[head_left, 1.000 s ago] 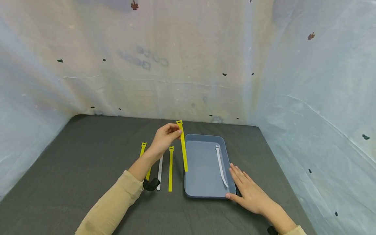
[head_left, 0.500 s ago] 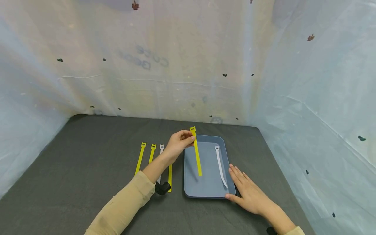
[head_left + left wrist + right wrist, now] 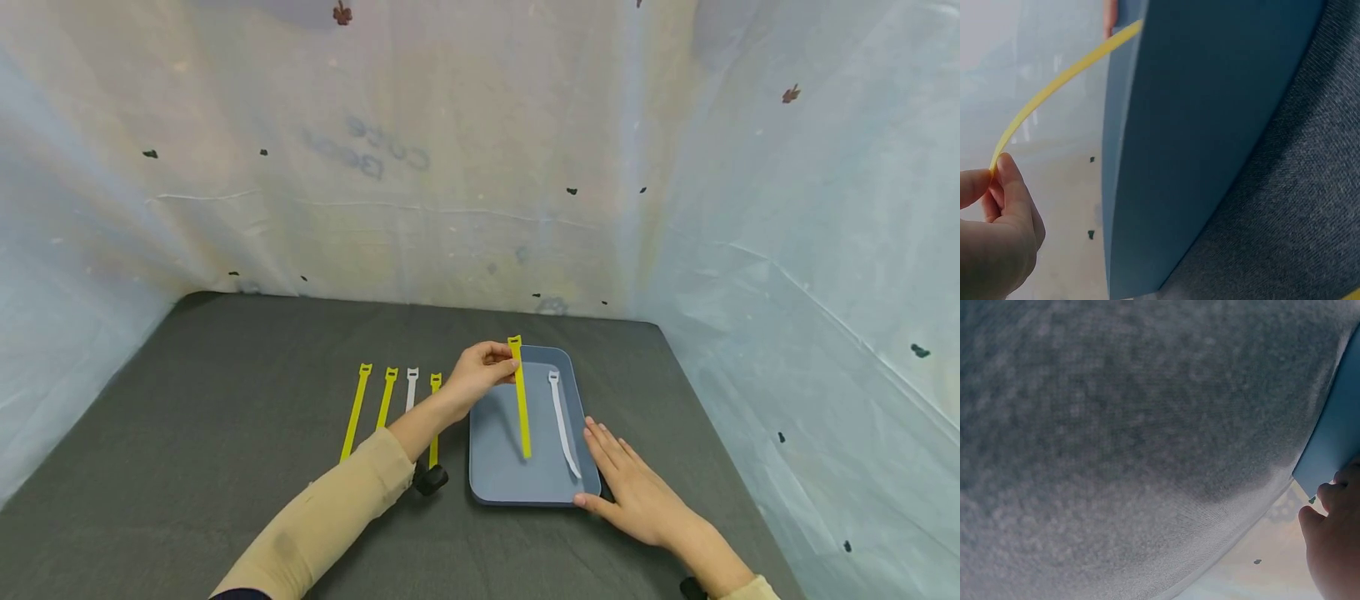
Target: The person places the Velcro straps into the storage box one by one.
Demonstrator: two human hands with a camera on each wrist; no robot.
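My left hand point(image 3: 480, 379) pinches a yellow cable tie point(image 3: 522, 417) near its slotted head, between thumb and fingers. The tie hangs over the blue-grey tray point(image 3: 498, 487), its tail toward me; in the left wrist view the tie point(image 3: 1054, 84) bows in a curve beyond the tray's side point(image 3: 1197, 112). Inside the tray, along its right side, lies a white cable tie point(image 3: 561, 429). My right hand point(image 3: 637, 492) rests with straight fingers against the tray's right edge near the front corner. In the right wrist view that hand point(image 3: 1335, 537) touches the tray wall point(image 3: 1335, 425).
Left of the tray, several ties lie in a row on the dark grey cloth point(image 3: 225, 433): yellow ties point(image 3: 356, 412) and one white tie point(image 3: 412, 387). My left forearm partly covers them. Pale plastic sheeting point(image 3: 480, 167) encloses the table's back and sides.
My left hand has carried the yellow tie to the right and slightly toward me, from the tray's left edge to over its middle. My right hand has stayed in place.
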